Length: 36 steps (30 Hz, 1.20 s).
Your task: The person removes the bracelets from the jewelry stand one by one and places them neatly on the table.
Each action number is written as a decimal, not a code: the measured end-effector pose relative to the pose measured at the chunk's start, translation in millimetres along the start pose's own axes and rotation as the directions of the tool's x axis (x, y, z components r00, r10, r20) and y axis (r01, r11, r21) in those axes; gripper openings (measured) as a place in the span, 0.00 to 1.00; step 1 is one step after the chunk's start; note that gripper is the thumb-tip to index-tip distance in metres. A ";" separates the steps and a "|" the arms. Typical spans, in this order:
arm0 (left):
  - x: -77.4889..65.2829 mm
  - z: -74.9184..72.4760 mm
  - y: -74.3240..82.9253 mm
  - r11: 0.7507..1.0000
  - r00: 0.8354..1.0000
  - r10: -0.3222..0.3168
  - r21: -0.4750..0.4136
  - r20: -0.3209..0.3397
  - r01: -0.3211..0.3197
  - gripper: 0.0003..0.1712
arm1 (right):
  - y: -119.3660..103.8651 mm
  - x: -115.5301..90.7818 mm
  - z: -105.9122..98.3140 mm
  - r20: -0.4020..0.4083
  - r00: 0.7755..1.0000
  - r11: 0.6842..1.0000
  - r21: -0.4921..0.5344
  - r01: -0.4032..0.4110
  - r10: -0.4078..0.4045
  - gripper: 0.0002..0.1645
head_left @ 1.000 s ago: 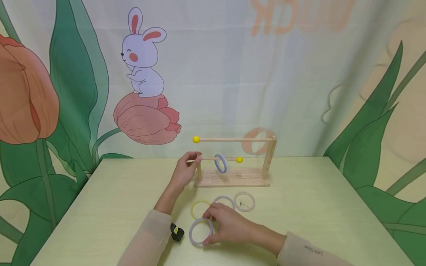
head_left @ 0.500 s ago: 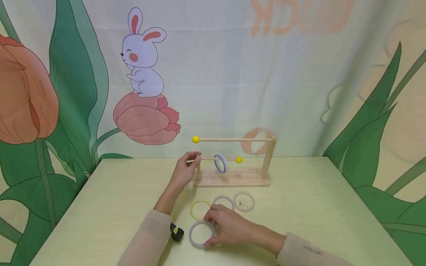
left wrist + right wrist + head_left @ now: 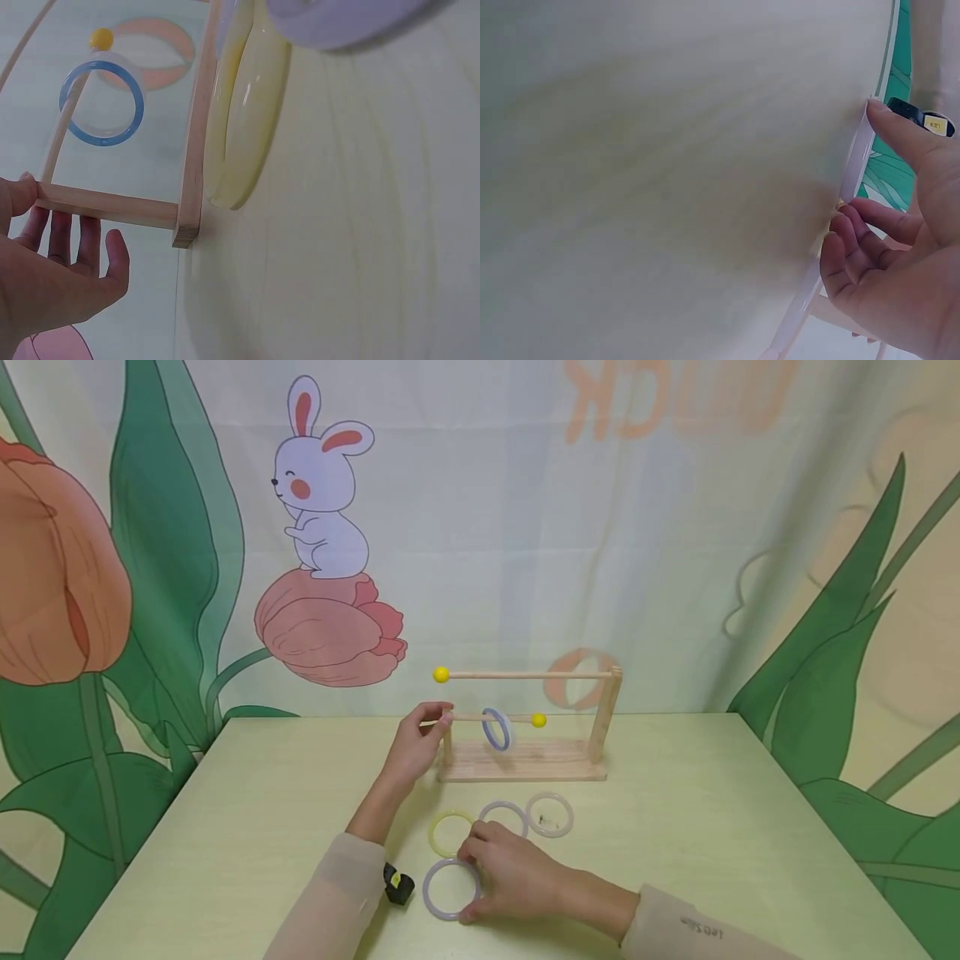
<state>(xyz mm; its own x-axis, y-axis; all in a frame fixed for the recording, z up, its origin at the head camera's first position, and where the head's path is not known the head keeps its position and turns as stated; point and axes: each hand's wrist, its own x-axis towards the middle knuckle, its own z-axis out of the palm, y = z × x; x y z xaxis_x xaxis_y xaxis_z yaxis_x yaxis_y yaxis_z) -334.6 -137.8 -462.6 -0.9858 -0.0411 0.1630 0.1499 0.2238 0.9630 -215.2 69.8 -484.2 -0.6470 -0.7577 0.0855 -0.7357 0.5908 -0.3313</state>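
Note:
In the head view my left hand [image 3: 415, 747] grips the top of the short post of a wooden ring stand [image 3: 525, 768], thumb in front and fingers behind. On the stand's lower peg hang a blue ring [image 3: 140, 105] and a pale translucent one just behind it. My right hand [image 3: 517, 872] holds a light purple ring [image 3: 426, 889] at the table's front, thumb at its near edge and fingertips at its far edge. In the right wrist view, the thumb and fingers stand apart along this ring, seen edge-on.
Beyond the right hand lie a yellow ring [image 3: 432, 835], another purple ring [image 3: 504, 804] and a pale pink ring [image 3: 550, 796]. The stand's upper peg [image 3: 517, 675] ends in a yellow ball. A small black device [image 3: 400, 887] with a yellow label sits beside the left sleeve.
The right hand and its light purple ring have shifted slightly toward the front edge. The left hand keeps its grip on the post.

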 end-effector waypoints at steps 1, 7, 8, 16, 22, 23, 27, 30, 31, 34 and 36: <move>-0.3 0.0 0.4 1.000 1.000 0.002 -0.001 0.001 -0.002 0.18 | 0.0 0.0 -0.4 0.004 1.000 1.000 0.006 0.000 0.000 0.35; -0.8 -0.4 1.7 1.000 1.000 -0.005 -0.007 0.003 0.005 0.17 | 3.5 0.4 -8.6 0.031 1.000 0.995 0.095 -0.007 0.004 0.34; -0.7 -0.5 1.8 1.000 1.000 -0.007 -0.006 0.003 0.007 0.17 | 4.5 0.6 -11.6 0.025 1.000 0.994 0.113 -0.007 0.005 0.33; -0.8 -0.7 3.2 1.000 1.000 0.010 -0.012 0.001 -0.010 0.18 | 20.2 10.3 -48.9 -0.164 0.986 0.983 0.179 0.039 -0.009 0.22; -1.0 -0.8 2.5 1.000 1.000 -0.002 -0.008 0.008 0.002 0.20 | 44.3 23.9 -67.8 -0.371 0.926 0.994 0.054 0.095 -0.068 0.22; -1.0 -0.7 2.4 1.000 1.000 -0.005 -0.006 0.008 0.005 0.20 | 47.9 26.4 -70.4 -0.396 0.915 0.995 0.031 0.098 -0.078 0.23; -0.3 -0.4 0.7 1.000 1.000 -0.006 0.003 0.005 0.006 0.20 | 61.1 36.0 -78.1 -0.450 0.887 0.994 -0.054 0.093 -0.107 0.24; -0.1 -0.1 0.4 1.000 1.000 0.001 0.007 0.003 -0.001 0.20 | 71.4 43.1 -82.2 -0.442 0.889 0.991 -0.108 0.080 -0.120 0.28; -0.1 -0.3 0.5 1.000 1.000 0.002 0.005 0.003 -0.002 0.20 | 74.5 45.3 -83.5 -0.433 0.893 0.989 -0.128 0.072 -0.121 0.30; 0.0 -0.3 0.4 1.000 1.000 0.001 0.011 0.001 -0.001 0.19 | 83.7 51.7 -86.0 -0.398 0.909 0.979 -0.196 0.050 -0.126 0.38; 0.4 -0.1 -0.2 1.000 1.000 -0.002 0.010 0.000 0.002 0.19 | 88.9 54.9 -87.0 -0.368 0.921 0.969 -0.244 0.036 -0.127 0.43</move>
<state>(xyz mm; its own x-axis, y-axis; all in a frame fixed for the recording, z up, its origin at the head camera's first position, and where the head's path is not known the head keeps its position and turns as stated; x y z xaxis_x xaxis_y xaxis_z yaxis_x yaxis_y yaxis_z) -335.0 -137.9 -462.7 -0.9861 -0.0412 0.1607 0.1469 0.2331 0.9613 -333.6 104.9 -427.2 -0.5761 -0.6710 0.4668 -0.7854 0.6127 -0.0885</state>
